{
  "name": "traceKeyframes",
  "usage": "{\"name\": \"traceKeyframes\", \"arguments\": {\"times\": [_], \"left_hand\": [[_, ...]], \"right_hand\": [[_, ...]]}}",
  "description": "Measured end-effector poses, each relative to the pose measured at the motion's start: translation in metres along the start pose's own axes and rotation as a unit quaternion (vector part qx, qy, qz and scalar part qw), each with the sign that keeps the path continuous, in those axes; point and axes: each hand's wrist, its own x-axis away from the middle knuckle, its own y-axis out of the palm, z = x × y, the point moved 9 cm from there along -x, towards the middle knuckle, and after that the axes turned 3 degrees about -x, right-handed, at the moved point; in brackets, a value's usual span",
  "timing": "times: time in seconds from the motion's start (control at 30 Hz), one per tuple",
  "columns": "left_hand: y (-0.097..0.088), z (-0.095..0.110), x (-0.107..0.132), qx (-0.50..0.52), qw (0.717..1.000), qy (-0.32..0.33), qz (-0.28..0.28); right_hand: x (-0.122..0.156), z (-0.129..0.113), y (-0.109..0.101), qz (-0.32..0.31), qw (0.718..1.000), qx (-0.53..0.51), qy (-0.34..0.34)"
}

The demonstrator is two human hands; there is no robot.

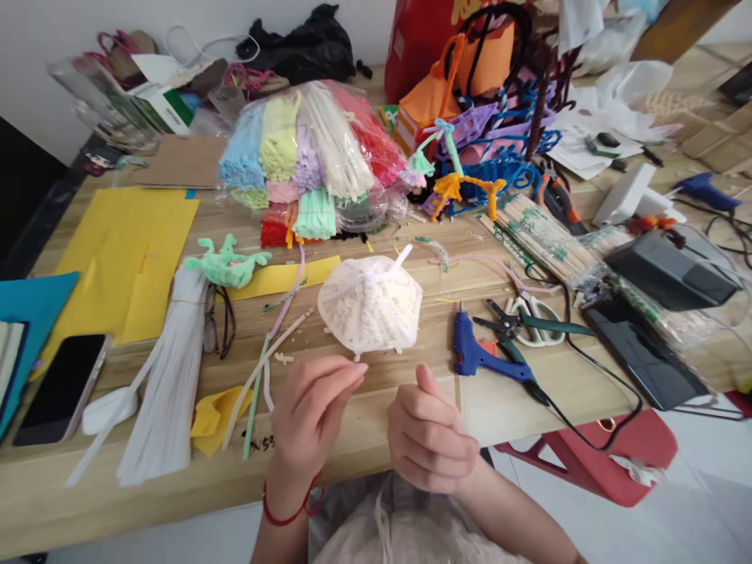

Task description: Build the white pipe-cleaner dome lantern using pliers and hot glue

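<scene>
A small white umbrella-shaped piece [370, 305] made of fuzzy stems, with pale ribs and a loop on top, sits on the table just beyond my hands. My left hand [317, 411] is closed, fingers pressed together near the piece's lower edge, with nothing visible at their tips. Beside it, my right hand [432, 435] is curled into a loose fist, thumb up; no object shows in it. Neither hand touches the piece. A blue glue gun [485, 348] lies to the right, next to dark-handled pliers [508, 333] and white scissors [537, 321].
A bundle of white pipe cleaners [168, 392] lies left, with a green fuzzy piece [226, 262] at its top. Bagged coloured stems [311, 149] stand behind. Glasses [218, 321], a phone [62, 388], yellow felt [123, 258] and packed wooden sticks [544, 235] surround the workspace. A cable hangs over the right edge.
</scene>
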Motion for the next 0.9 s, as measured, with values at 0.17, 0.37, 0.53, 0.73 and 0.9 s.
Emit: {"name": "traceKeyframes", "arguments": {"times": [0.17, 0.37, 0.53, 0.73, 0.9], "left_hand": [[0.003, 0.021, -0.012, 0.056, 0.998, -0.038, -0.014], [0.007, 0.020, -0.003, 0.079, 0.992, -0.103, -0.009], [0.006, 0.014, 0.002, 0.085, 0.990, -0.105, -0.044], [0.001, 0.018, -0.001, 0.021, 0.997, -0.046, -0.060], [0.002, 0.030, 0.000, -0.080, 0.994, 0.022, -0.068]], "right_hand": [[-0.025, 0.008, 0.032, 0.038, 0.997, 0.062, 0.042], [-0.014, -0.014, 0.021, 0.256, 0.913, 0.312, -0.060], [-0.009, -0.013, 0.019, 0.288, 0.880, 0.371, -0.063], [-0.001, -0.017, 0.009, 0.329, 0.848, 0.412, -0.049], [0.003, -0.014, -0.004, 0.347, 0.849, 0.397, -0.018]]}}
